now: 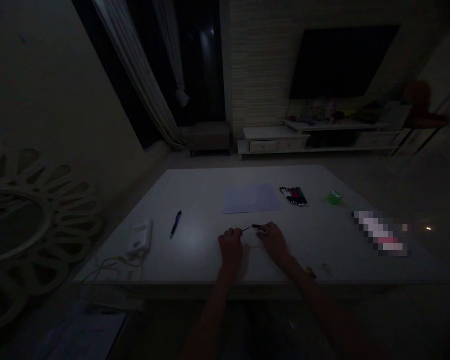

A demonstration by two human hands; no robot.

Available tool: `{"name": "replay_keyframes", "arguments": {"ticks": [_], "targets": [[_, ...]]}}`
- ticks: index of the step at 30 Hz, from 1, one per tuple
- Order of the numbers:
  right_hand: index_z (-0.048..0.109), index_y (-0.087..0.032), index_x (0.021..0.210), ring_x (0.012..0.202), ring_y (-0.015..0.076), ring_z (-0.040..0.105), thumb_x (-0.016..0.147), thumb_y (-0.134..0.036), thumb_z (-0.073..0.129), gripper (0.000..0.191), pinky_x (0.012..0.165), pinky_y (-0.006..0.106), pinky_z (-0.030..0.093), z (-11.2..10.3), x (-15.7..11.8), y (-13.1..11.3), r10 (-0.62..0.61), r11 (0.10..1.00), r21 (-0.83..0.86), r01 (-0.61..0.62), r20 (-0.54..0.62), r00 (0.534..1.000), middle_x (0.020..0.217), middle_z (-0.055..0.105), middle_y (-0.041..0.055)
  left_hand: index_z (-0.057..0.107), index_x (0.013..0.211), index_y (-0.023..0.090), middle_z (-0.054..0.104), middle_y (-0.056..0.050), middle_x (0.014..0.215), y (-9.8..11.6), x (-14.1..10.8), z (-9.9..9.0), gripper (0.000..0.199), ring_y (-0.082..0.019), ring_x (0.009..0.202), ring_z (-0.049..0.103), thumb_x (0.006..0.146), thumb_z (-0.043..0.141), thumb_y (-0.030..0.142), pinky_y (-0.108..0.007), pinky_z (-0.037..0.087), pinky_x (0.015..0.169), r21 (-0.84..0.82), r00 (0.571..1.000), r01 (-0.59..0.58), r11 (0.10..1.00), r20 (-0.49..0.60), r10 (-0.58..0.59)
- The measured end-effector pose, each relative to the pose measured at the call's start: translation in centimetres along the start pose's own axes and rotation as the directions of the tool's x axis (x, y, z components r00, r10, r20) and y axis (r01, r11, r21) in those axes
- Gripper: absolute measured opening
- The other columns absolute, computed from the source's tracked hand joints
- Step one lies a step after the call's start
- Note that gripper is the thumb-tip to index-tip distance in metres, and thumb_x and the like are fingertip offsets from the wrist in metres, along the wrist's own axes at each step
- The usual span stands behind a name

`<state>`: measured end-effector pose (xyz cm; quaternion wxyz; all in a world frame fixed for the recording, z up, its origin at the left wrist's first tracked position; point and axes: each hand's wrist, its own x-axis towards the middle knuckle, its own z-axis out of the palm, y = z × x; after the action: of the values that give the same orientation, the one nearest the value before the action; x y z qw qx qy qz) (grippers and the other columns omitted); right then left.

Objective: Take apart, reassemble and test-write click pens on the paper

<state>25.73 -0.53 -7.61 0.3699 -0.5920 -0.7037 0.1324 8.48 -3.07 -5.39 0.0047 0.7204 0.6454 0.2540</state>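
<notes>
The left hand (pixel 230 247) and right hand (pixel 273 241) rest close together on a white table (pixel 195 190), near its front edge. Between them lies a slim dark pen (pixel 252 228), held roughly level. The right hand's fingers (pixel 264 229) are curled in a pinch around its thicker end. The left hand is loosely curled by the thin tip, though in this dim light I can't tell whether it has hold.

A blue ballpoint pen (pixel 176 224) lies off to the left, beyond it a white power strip (pixel 140 236) with a pale cable (pixel 108 267). Ahead of the hands lies a sheet of paper (pixel 252 198), with a bunch of dark marker pens (pixel 294 196) just beside it and a small green roll (pixel 334 197) further right. A pixelated packet (pixel 378 232) lies at the right. Farther off stand a white TV cabinet (pixel 315 137) and a wall-mounted television (pixel 341 62).
</notes>
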Motion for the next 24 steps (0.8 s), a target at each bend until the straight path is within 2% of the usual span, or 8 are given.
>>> {"name": "replay_keyframes", "arguments": {"ticks": [4,7,10,13,15,19,24], "targets": [[0.066,-0.019,0.087,0.092,0.0202,0.054,0.081,-0.024,0.055,0.013,0.084,0.031,0.042,0.9,0.9,-0.6,0.033,0.999,-0.025,-0.032,0.034,0.999,0.092,0.059,0.0084,0.059,0.094,0.024,0.06,-0.004,0.091,0.1,0.1,-0.1,0.017,-0.019,0.089,0.053,0.089,0.044,0.018,-0.033,0.03,0.077,0.009,0.999,-0.013,1.0,0.032,0.013],[0.065,-0.018,0.083,0.093,0.0208,0.054,0.08,-0.024,0.055,0.012,0.084,0.032,0.042,0.9,1.3,-0.5,0.023,1.0,0.006,-0.023,0.027,0.999,0.093,0.06,0.0094,0.06,0.095,0.024,0.06,-0.005,0.092,0.2,0.1,-0.1,0.017,-0.02,0.09,0.053,0.089,0.044,0.019,-0.034,0.03,0.078,0.018,0.999,-0.019,1.0,0.045,0.018],[0.064,-0.018,0.083,0.087,0.0203,0.057,0.081,-0.028,0.052,0.016,0.08,0.033,0.044,0.1,1.3,-0.3,0.056,0.991,0.119,-0.054,-0.02,0.998,0.088,0.063,0.0082,0.06,0.096,0.024,0.059,-0.005,0.093,0.2,0.0,-0.2,0.018,-0.02,0.091,0.053,0.089,0.045,0.019,-0.035,0.031,0.079,0.023,0.998,-0.033,0.999,0.054,0.031],[0.063,-0.019,0.085,0.071,0.0172,0.059,0.081,-0.033,0.049,0.02,0.069,0.03,0.046,-1.0,1.1,-0.3,0.098,0.951,0.288,-0.11,0.056,0.994,0.076,0.065,0.004,0.06,0.097,0.024,0.059,-0.005,0.093,0.3,-0.1,-0.4,0.018,-0.02,0.091,0.052,0.088,0.045,0.018,-0.035,0.031,0.08,0.033,0.996,-0.057,0.998,0.074,0.054],[0.064,-0.019,0.084,0.068,0.0163,0.06,0.08,-0.036,0.051,0.022,0.065,0.029,0.046,-1.5,0.9,-0.5,0.067,0.933,0.346,-0.1,0.105,0.992,0.076,0.067,0.0034,0.06,0.097,0.024,0.059,-0.006,0.094,0.4,-0.1,-0.4,0.018,-0.02,0.092,0.051,0.087,0.046,0.018,-0.035,0.03,0.08,0.036,0.994,-0.07,0.997,0.09,0.066],[0.065,-0.019,0.08,0.074,0.0167,0.061,0.078,-0.04,0.055,0.024,0.065,0.028,0.046,-1.9,0.9,-1.0,0.019,0.928,0.368,-0.055,0.101,0.995,0.08,0.068,0.0045,0.059,0.098,0.025,0.059,-0.006,0.095,0.3,-0.2,-0.3,0.019,-0.02,0.092,0.051,0.086,0.048,0.017,-0.036,0.03,0.08,0.036,0.991,-0.092,0.995,0.102,0.087],[0.066,-0.019,0.081,0.072,0.0165,0.062,0.077,-0.041,0.055,0.025,0.066,0.029,0.047,-1.6,1.1,-1.3,0.029,0.919,0.389,-0.062,0.091,0.995,0.081,0.069,0.005,0.06,0.098,0.025,0.058,-0.005,0.094,0.1,-0.1,0.0,0.02,-0.02,0.091,0.051,0.084,0.05,0.015,-0.035,0.03,0.079,0.047,0.993,-0.092,0.995,0.082,0.088]]}}
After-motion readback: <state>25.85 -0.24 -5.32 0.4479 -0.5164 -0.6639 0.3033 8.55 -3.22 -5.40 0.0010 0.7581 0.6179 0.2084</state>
